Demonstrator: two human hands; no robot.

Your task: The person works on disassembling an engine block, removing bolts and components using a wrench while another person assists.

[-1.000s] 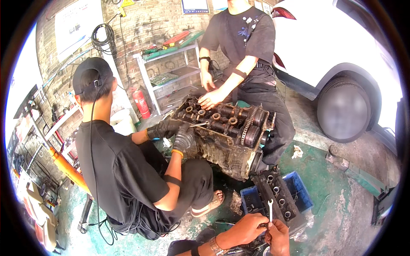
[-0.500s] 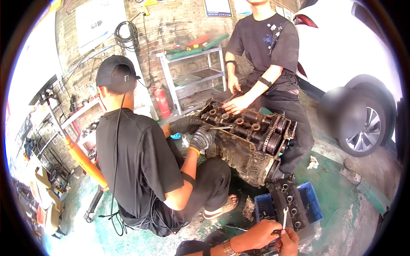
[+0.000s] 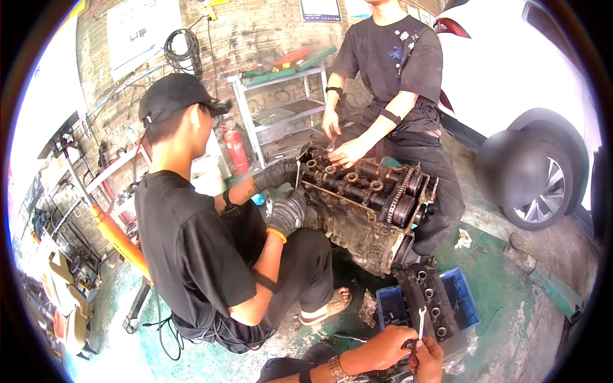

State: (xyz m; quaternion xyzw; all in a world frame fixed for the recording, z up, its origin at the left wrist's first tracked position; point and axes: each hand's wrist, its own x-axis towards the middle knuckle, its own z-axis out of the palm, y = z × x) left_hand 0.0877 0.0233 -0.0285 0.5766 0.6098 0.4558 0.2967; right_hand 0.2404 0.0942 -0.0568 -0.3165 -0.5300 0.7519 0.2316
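A pale brick wall closes off the back, hung with a large white poster, a coil of black cable and a framed notice. Against it stands a grey metal shelving unit with three tiers, a red fire extinguisher just beside it. The floor is green paint, worn and stained, with grey patches. A white car fills the right — daylight-bright glare washes out the far left.
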